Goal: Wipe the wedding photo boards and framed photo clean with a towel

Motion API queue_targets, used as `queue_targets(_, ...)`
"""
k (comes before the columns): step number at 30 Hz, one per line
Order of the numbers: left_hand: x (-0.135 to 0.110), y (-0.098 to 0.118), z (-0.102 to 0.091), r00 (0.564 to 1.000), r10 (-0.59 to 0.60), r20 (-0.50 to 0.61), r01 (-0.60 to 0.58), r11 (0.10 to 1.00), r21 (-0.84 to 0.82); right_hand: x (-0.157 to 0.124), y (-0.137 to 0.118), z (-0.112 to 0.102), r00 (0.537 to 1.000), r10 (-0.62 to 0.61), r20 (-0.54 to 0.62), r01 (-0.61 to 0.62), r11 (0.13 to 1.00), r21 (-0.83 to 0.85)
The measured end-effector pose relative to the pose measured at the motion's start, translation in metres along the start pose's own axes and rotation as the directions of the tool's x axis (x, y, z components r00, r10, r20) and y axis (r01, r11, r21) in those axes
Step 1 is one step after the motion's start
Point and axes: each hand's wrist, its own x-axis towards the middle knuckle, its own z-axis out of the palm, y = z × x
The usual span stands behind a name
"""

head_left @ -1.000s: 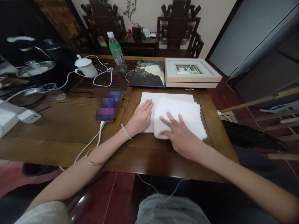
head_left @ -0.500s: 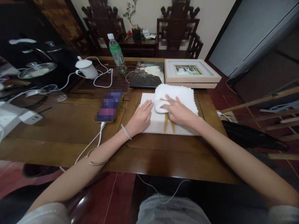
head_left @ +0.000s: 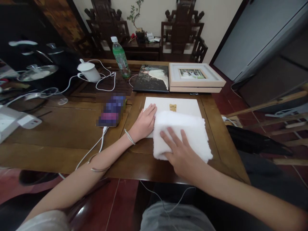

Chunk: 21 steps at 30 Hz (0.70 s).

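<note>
A white flat panel (head_left: 158,103) lies on the wooden table, with a gold-coloured piece (head_left: 172,107) showing near its top middle. My left hand (head_left: 143,123) rests flat on the panel's left edge, fingers stretched out together. A folded white fluffy towel (head_left: 192,126) covers the near part of the panel and hangs over its near edge onto the table. My right hand (head_left: 179,149) presses down on the towel with fingers spread, the thumb tucked at its fold. Whatever the panel carries beneath the towel is hidden.
Behind the panel lie a dark picture (head_left: 152,78) and stacked light-wood frames (head_left: 196,75). A charging phone (head_left: 111,110), a green-labelled bottle (head_left: 121,57), a lidded white cup (head_left: 88,71) and a power strip (head_left: 14,122) stand to the left. The white cable (head_left: 90,154) crosses the table's front edge.
My right hand has pulled the towel toward me, from the panel's upper part to its near edge. The gold piece at the top is uncovered. My left hand stays in place.
</note>
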Motion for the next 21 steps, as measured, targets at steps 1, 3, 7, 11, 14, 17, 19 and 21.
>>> queue_targets(1, 0.000, 0.000, 0.000, 1.000, 0.001, 0.001, -0.001, 1.000, -0.001, -0.004, -0.003, -0.001, 1.000, -0.010, -0.001, 0.010, 1.000, 0.017)
queue_targets(3, 0.000, -0.001, 0.000, 1.000, 0.006, 0.002, -0.006, 1.000, -0.011, -0.005, 0.000, -0.004, 1.000, -0.020, 0.016, 0.019, 0.998, 0.052)
queue_targets(7, 0.001, -0.002, 0.001, 1.000, 0.009, -0.007, -0.009, 0.999, -0.043, 0.020, 0.038, -0.015, 0.996, 0.020, 0.091, -0.030, 0.994, 0.109)
queue_targets(11, 0.005, -0.001, 0.001, 1.000, -0.012, -0.010, 0.011, 0.998, -0.068, 0.061, 0.088, -0.017, 0.994, 0.093, 0.059, -0.097, 0.992, 0.084)
queue_targets(14, 0.007, -0.001, 0.002, 1.000, -0.021, -0.023, 0.019, 0.997, -0.076, 0.082, 0.105, -0.012, 0.993, 0.114, 0.005, -0.114, 0.993, 0.018)
queue_targets(17, 0.007, -0.001, 0.005, 0.998, -0.026, -0.048, 0.023, 0.997, -0.069, 0.083, 0.096, -0.006, 0.992, 0.126, 0.016, -0.125, 0.991, -0.053)
queue_targets(19, 0.006, -0.001, 0.007, 0.997, -0.022, -0.068, 0.017, 0.998, -0.066, 0.070, 0.076, -0.003, 0.992, 0.119, 0.027, -0.117, 0.990, -0.076)
queue_targets(21, 0.004, 0.000, 0.009, 0.996, -0.014, -0.087, 0.009, 0.998, -0.060, 0.049, 0.051, -0.003, 0.995, 0.097, 0.026, -0.095, 0.993, -0.075)
